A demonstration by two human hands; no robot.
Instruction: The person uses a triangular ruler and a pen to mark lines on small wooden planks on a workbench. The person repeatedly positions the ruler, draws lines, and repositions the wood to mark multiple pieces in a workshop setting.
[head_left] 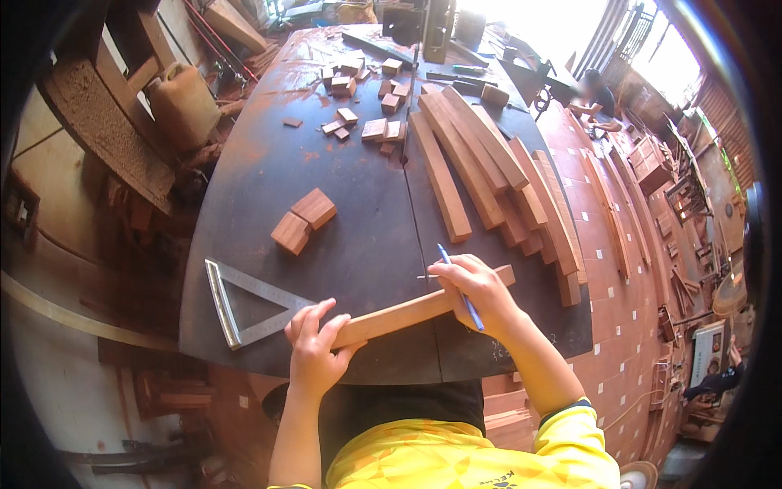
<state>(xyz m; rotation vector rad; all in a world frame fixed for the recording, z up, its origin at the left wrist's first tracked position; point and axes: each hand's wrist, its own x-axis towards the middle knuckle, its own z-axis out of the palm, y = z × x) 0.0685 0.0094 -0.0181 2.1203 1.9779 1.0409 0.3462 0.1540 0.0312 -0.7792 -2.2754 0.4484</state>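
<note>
A squared wooden bar (395,316) lies slantwise across the near part of the dark table. My left hand (316,346) closes on its left end, thumb on the near side. My right hand (482,293) rests over the bar near its right end, with a blue pen (471,311) between the fingers. A thin pale object sticks out beside the right fingertips, too small to name. Just left of the bar, a metal triangle square (261,330) lies flat, its pointed end by my left fingers. Farther off sit two wooden blocks (303,220), touching each other.
Several long wooden bars (456,155) lie side by side at the right of the table (244,171). Small offcuts (391,96) and sawdust are scattered at the far side. A plastic jerrycan (183,106) stands left. Another person (599,98) is at the far right, near timber on the floor.
</note>
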